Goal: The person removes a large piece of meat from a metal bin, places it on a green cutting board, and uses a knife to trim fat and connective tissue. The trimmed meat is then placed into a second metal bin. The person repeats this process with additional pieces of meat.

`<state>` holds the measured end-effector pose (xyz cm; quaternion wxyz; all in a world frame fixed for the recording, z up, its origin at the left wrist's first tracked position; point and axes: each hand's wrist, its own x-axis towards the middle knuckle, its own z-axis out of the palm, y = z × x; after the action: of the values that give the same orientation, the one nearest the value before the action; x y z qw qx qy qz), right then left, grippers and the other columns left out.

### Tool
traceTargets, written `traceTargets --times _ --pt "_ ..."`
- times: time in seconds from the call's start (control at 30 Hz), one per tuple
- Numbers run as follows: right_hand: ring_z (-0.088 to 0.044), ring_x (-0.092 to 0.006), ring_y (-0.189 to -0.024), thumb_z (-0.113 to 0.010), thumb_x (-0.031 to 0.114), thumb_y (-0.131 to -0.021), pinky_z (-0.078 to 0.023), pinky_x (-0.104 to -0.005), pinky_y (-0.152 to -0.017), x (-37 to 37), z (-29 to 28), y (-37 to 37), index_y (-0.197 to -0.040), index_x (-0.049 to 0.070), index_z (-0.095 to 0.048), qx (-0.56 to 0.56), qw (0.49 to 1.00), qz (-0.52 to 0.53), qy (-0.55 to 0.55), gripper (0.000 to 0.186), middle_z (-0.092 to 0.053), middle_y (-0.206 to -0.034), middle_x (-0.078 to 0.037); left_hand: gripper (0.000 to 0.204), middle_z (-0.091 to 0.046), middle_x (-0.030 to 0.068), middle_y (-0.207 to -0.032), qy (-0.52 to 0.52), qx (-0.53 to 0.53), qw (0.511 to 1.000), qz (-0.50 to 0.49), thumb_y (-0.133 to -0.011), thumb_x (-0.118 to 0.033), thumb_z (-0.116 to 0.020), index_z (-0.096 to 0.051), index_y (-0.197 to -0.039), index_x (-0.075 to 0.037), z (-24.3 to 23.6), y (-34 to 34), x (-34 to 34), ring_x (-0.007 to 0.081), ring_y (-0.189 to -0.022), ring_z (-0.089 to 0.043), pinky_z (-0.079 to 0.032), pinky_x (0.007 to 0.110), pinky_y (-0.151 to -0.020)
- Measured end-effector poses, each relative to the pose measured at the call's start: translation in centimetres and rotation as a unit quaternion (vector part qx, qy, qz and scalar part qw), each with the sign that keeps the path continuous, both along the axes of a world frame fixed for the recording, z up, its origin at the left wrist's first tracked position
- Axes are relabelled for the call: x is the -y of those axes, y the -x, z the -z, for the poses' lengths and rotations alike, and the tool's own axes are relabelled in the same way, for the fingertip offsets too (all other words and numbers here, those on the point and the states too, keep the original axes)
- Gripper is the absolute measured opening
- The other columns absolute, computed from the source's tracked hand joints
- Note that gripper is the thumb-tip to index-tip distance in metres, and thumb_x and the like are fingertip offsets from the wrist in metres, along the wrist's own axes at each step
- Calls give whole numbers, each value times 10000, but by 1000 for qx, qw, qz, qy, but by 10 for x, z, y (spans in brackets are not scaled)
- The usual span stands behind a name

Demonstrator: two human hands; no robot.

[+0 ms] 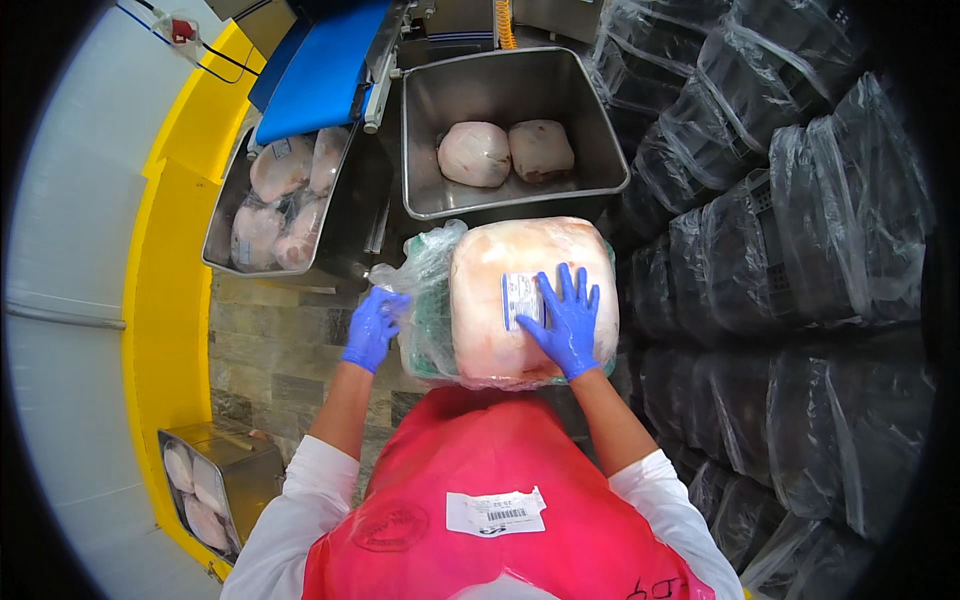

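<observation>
In front of me lies a large pale block of meat (pixel 482 262) with rounded corners. My gloved right hand (pixel 569 325) rests flat on top of it, fingers spread, its thumb at a white and blue label (pixel 519 300) on the surface. Clear plastic film (pixel 436 272) sticks out from the block's left side. The gathered end of that film is in my gloved left hand (pixel 374 328), whose fingers are closed. Something green, perhaps a crate (pixel 424 330), shows through the film; the block hides most of it.
Beyond the block stands a steel tub (pixel 420 130) with two meat pieces (pixel 474 154). At the left, another steel bin (pixel 215 225) holds wrapped pieces below a blue conveyor belt (pixel 325 65). A third bin (pixel 245 470) is lower left. Plastic-covered dark crates (pixel 780 240) line the right.
</observation>
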<state>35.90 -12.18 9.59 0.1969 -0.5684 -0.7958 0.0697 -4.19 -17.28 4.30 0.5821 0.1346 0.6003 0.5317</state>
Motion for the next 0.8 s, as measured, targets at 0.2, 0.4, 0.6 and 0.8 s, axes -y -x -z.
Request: traceTargets --times 0.2,0.4,0.6,0.8 --pt "-593 -443 -1279 -736 113 -886 -439 -571 -1091 2 7 8 -1276 183 -748 -33 995 -42 -86 397 -657 -1371 -184 325 -730 113 -1162 43 264 963 -23 -1121 -335 -504 -673 -1261 -95 32 -7 -1 282 -1064 -700 -598 497 -954" --pt "-650 -355 -848 -714 125 -880 -537 -461 -742 5 -23 113 -1121 133 -772 -148 983 -30 106 247 -647 -875 -131 251 -749 100 -1152 -3 169 929 328 -1000 -120 -650 -709 -1232 -47 129 33 26 193 -1015 -712 -591 357 -894" --pt "-636 -307 -868 -629 158 -885 -453 -477 -783 -3 8 213 -955 120 -718 219 958 -176 52 119 -666 -843 -95 435 -699 59 -1281 82 233 906 344 -1062 -261 -635 -564 -1436 -50 69 23 9 176 -1067 -699 -601 349 -901" --pt "-619 -297 -968 -609 192 -910 -429 -468 -908 -11 17 234 -870 107 -731 271 938 -203 68 155 -698 -866 -98 401 -716 24 -1197 41 257 929 264 -1080 -353 -584 -612 -1374 -82 81 -21 -11 147 -980 -696 -590 325 -839"
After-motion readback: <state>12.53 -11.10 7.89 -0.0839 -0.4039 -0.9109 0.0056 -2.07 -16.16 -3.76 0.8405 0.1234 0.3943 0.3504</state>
